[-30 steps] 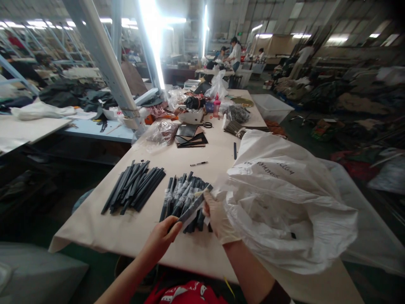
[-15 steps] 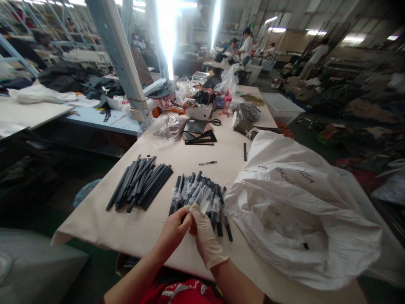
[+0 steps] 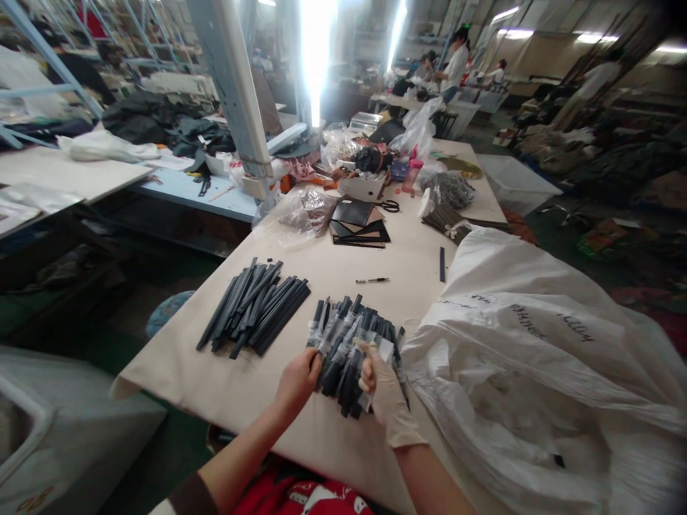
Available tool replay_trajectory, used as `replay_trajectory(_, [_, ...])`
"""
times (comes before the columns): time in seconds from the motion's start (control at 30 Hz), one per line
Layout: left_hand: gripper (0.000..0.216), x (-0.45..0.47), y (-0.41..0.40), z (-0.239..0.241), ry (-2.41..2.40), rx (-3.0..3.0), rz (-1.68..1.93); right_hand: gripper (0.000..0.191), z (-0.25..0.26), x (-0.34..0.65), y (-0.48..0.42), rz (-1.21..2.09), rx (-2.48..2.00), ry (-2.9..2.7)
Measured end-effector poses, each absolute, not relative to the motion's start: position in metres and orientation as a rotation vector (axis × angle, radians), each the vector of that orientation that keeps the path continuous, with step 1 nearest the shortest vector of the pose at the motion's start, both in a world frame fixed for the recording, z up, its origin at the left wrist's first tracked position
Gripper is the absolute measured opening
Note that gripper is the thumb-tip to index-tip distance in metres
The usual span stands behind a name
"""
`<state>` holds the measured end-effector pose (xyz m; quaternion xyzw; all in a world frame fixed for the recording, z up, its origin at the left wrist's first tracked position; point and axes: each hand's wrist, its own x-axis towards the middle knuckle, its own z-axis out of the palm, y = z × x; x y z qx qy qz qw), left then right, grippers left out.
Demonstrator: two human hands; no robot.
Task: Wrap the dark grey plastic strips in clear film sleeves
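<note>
A pale-topped table stretches away from me into a crowded workroom. My bare left hand is at the near left edge of a heap of dark strips wrapped with clear plastic; its thumb and fingers are drawn narrow, though I can't tell whether a strip is caught between them. My gloved right hand is over the heap's right side, fingers curled and thumb forward, and I can't tell what it grips, if anything.

The wrapped strips lie straight in front of me, probably so both hands can reach them. The loose dark strips sit apart on the left, likely to stop the two heaps mixing. A big white sack slumps open close on the right, seemingly for easy reach. A pen lies just beyond the wrapped heap.

Farther off on the tabletop are dark flat sheets, black scissors and a clear plastic bag. A blue post rises on the left, bright tube lights glare behind it, and a person in white stands at the far right.
</note>
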<state>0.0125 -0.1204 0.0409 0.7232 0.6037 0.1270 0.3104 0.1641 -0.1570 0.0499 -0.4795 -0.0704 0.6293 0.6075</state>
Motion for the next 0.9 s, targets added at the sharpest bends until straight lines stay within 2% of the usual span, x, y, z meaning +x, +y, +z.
replay_trajectory(0.13, [0.035,0.021,-0.092,0.008,1.775,2.035,0.255,0.029,0.044,0.196,-0.146,1.407,-1.031,-0.048])
replay_trajectory(0.27, [0.032,0.033,-0.095,0.005,1.765,2.072,0.262,0.028,0.043,0.21,-0.148,1.427,-1.013,-0.008])
replay_trajectory(0.4, [0.033,0.046,-0.117,0.039,1.56,2.049,0.446,0.029,0.05,0.213,-0.155,1.472,-0.97,-0.045])
replay_trajectory(0.53, [0.031,0.073,-0.145,0.079,1.172,1.502,0.401,0.033,0.064,0.21,-0.16,1.482,-0.943,-0.167])
replay_trajectory(0.63, [0.026,0.087,-0.164,0.098,1.161,1.184,0.491,0.037,0.077,0.213,-0.17,1.435,-0.988,-0.296])
replay_trajectory(0.8, [0.02,0.095,-0.183,0.12,1.234,1.337,0.701,0.043,0.099,0.226,-0.2,1.391,-1.096,-0.371])
replay_trajectory(0.9, [0.025,0.102,-0.191,0.127,1.153,1.076,0.664,0.04,0.11,0.234,-0.216,1.419,-1.05,-0.512])
